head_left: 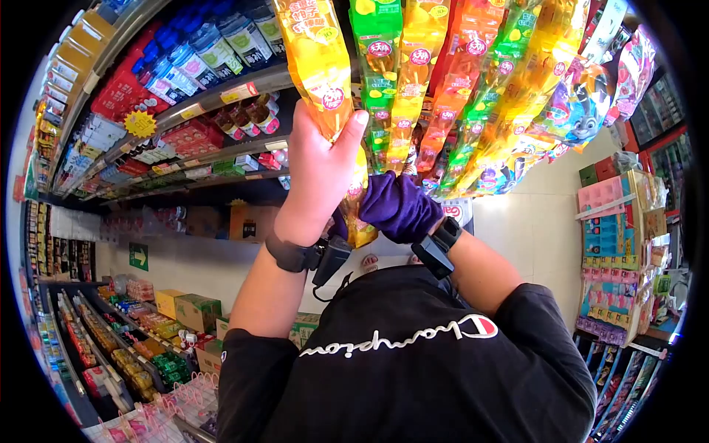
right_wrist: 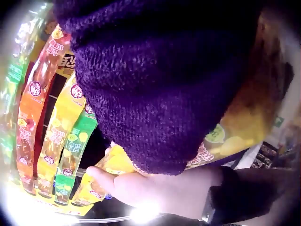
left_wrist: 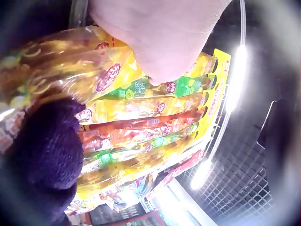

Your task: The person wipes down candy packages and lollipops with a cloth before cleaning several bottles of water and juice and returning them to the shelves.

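Observation:
My left hand (head_left: 317, 166) grips a long yellow strip of candy packets (head_left: 317, 59), its thumb along the right edge. The strip hangs down past my palm toward my right hand (head_left: 395, 210), which is covered by a purple terry cloth (right_wrist: 155, 94). The cloth shows on both sides of the strip's lower part, wrapped about the packets. No skin of the right fingers is visible. Beside this strip hang a green strip (head_left: 378, 88), another yellow strip (head_left: 417, 81) and a red-orange strip (head_left: 461, 81), close to my hands.
Shelves with bottles (head_left: 199, 66) and boxed goods line the left side. Further right hang bright character-printed bags (head_left: 580, 111). A pink and blue display stand (head_left: 613, 236) stands on the tiled floor at right. A shelf of packaged goods (head_left: 133, 354) lies lower left.

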Tool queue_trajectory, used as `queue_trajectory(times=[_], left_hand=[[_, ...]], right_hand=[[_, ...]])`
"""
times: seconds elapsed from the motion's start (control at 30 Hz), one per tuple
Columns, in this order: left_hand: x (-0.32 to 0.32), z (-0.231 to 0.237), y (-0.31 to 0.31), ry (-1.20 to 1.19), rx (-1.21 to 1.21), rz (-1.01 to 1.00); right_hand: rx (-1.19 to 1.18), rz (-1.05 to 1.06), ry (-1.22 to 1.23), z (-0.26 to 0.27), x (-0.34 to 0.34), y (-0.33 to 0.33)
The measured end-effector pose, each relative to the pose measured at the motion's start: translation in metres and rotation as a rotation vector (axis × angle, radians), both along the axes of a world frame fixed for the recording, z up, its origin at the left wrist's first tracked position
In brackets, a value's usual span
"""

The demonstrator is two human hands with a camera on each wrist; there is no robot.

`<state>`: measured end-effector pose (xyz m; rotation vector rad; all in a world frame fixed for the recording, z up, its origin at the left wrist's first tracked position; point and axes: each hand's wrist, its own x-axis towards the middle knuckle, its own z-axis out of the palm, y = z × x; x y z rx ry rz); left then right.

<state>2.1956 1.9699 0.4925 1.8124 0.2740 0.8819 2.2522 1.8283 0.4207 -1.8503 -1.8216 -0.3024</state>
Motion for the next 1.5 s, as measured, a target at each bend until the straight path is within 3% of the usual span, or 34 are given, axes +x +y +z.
queue_trajectory(times=[0.23, 0.3, 0.33, 0.4, 0.43, 0.5, 0.57, 0.63, 0.77, 0.83, 0.87, 0.9, 0.97, 1.23, 1.3, 1.37, 1.43, 1.5], left_hand=[[0.012, -0.003, 0.014, 0.004, -0.063, 0.061], [0.014, -0.001, 0.014, 0.038, -0.037, 0.099], [0.014, -0.003, 0.013, 0.046, -0.044, 0.098], [0.015, -0.004, 0.014, -0.019, -0.064, 0.014], [0.012, -0.006, 0.013, -0.019, -0.065, 0.015], [0.000, -0.012, 0.009, -0.023, -0.282, -0.267], [-0.014, -0.030, -0.005, 0.013, -0.428, -0.304], [-0.020, -0.050, -0.014, 0.046, -0.438, -0.310], [-0.020, -0.072, -0.018, 0.064, -0.533, -0.319], [-0.017, -0.069, -0.015, 0.113, -0.510, -0.303], [-0.012, -0.069, -0.018, 0.027, -0.639, -0.302], [-0.011, -0.067, -0.016, 0.027, -0.639, -0.295], [-0.008, -0.061, -0.009, 0.048, -0.679, -0.185], [0.006, -0.049, 0.012, -0.003, -0.762, -0.064], [0.010, -0.046, 0.017, -0.004, -0.784, -0.045], [0.014, -0.044, 0.024, -0.091, -0.823, -0.061], [0.016, -0.040, 0.028, -0.097, -0.832, -0.041], [0.020, -0.040, 0.033, -0.124, -0.811, -0.053]], right_hand=[[-0.021, 0.065, -0.038, -0.009, 0.002, -0.012], [-0.005, 0.157, 0.055, -0.017, 0.002, -0.016], [-0.006, 0.125, 0.239, -0.019, -0.002, -0.016], [0.009, 0.096, 0.551, -0.017, -0.004, -0.014], [0.007, 0.096, 0.551, -0.017, -0.004, -0.013], [-0.203, 0.012, 0.413, -0.015, -0.004, -0.009], [-0.201, -0.024, 0.542, -0.049, 0.001, 0.001], [0.031, -0.089, 0.138, -0.061, 0.007, 0.004], [-0.074, -0.104, -0.026, -0.037, 0.006, -0.005], [-0.002, -0.032, -0.112, -0.024, 0.002, -0.012], [0.161, -0.044, -0.148, -0.043, 0.001, -0.001], [0.161, -0.037, -0.145, -0.049, 0.001, -0.006], [-0.097, -0.017, -0.149, -0.056, -0.004, -0.020], [-0.127, 0.079, 0.102, -0.059, -0.003, -0.023], [-0.166, 0.025, -0.250, -0.063, -0.003, -0.032], [-0.118, 0.066, -0.244, -0.082, -0.002, -0.034], [-0.218, 0.094, -0.051, -0.085, -0.006, -0.040], [-0.216, 0.098, -0.144, -0.079, -0.006, -0.046]])
